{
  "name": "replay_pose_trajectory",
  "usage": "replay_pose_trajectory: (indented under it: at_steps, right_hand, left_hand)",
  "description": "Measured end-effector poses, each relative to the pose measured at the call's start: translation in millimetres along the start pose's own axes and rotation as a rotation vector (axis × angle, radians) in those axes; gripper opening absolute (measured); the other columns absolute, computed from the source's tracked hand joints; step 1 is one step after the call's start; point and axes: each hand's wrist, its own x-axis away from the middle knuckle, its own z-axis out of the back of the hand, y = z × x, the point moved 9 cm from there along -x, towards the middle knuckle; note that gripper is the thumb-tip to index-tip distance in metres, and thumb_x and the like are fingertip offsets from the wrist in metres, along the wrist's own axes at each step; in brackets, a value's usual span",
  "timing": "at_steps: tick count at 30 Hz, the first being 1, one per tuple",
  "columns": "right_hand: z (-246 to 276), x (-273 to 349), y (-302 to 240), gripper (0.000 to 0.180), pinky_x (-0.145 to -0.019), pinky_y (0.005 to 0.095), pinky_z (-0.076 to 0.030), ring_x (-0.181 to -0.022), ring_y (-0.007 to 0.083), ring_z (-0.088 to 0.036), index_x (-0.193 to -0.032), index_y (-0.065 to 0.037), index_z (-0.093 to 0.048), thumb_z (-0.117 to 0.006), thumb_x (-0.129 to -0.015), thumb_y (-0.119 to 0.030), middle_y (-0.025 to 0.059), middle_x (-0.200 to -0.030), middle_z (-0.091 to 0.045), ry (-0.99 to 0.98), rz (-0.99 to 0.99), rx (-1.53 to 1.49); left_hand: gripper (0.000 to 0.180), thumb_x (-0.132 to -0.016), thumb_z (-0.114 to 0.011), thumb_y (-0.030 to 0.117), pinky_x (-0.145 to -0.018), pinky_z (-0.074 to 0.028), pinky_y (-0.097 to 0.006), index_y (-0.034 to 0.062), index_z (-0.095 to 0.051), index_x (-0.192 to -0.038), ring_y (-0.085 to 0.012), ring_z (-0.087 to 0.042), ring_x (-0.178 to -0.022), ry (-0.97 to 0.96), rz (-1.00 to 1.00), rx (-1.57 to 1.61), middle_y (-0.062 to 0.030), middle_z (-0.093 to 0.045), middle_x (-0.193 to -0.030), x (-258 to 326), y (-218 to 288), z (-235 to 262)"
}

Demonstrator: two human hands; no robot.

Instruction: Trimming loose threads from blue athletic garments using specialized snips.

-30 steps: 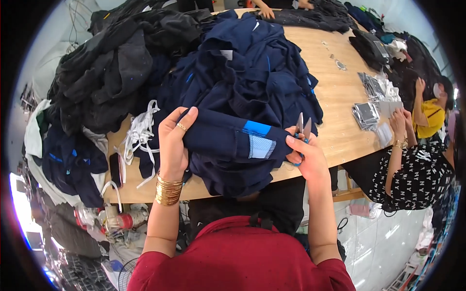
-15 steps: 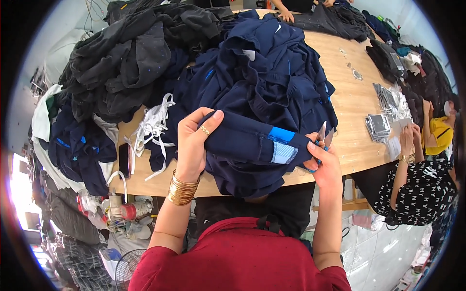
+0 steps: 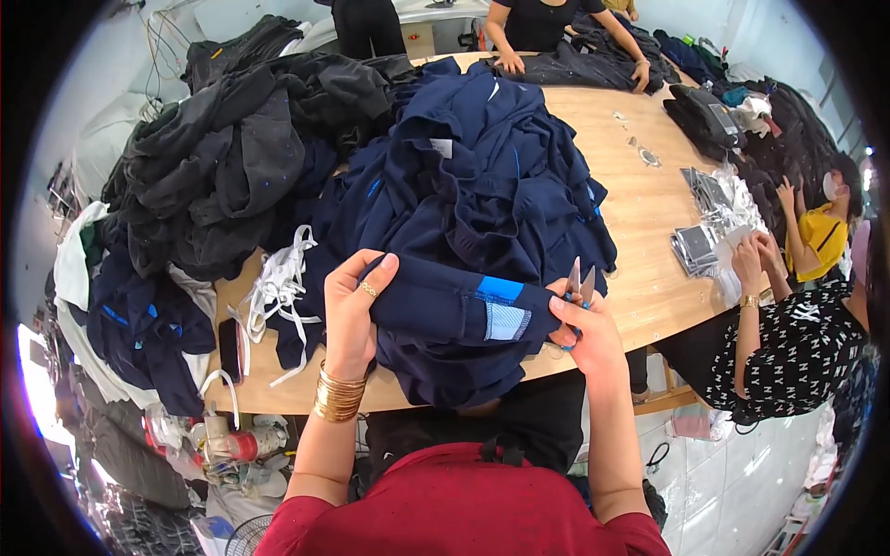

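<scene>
Stretched between my hands is a dark navy garment piece (image 3: 425, 298) with a bright blue patch and a pale, light-blue striped patch on it. My left hand (image 3: 352, 310) pinches its left end, thumb on top. At the other end my right hand (image 3: 595, 335) grips the edge of the cloth and also holds small scissors (image 3: 581, 284) with blue handles. Their blades point up and away from me, a little apart. Behind and beneath the held piece lies a big heap of navy garments (image 3: 464, 204), with an elastic waistband and a white label showing.
Dark grey garments (image 3: 213, 167) are piled at left, near white cords (image 3: 283, 278) and a phone (image 3: 229, 350). Packets (image 3: 695, 250) lie on the wooden table (image 3: 640, 208) at right, beside a co-worker in a patterned top (image 3: 783, 357). Another co-worker handles dark cloth (image 3: 575, 69) across the table.
My view has tilted up, so the table sits lower in the picture and more of the far co-worker shows. Both hands keep their hold on the garment and scissors.
</scene>
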Motion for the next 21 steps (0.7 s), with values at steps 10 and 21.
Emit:
replay_pose_trajectory:
  at_steps: [10,21]
  right_hand:
    - [-5,-7,-7,0.012,-0.043,0.0189,-0.025,-0.046,0.0038,-0.034,-0.088,-0.001,-0.059,-0.064,-0.079,-0.008,-0.0016,-0.065,-0.047,-0.023,0.017,0.009]
    - [-12,5,5,0.017,-0.048,0.0177,-0.033,-0.055,0.0040,-0.043,-0.090,-0.002,-0.063,-0.069,-0.074,-0.005,-0.0017,-0.074,-0.055,-0.131,-0.062,0.072]
  left_hand:
    - [0.009,-0.083,-0.062,0.007,-0.059,-0.044,-0.017,-0.0012,-0.062,-0.083,-0.0047,-0.056,-0.064,-0.002,-0.006,0.004,-0.0010,-0.062,-0.074,-6,2,0]
    - [0.006,-0.082,-0.062,0.004,-0.062,-0.042,-0.017,-0.0013,-0.061,-0.080,-0.0032,-0.053,-0.066,0.009,0.024,-0.041,0.0015,-0.059,-0.074,7,-3,8]
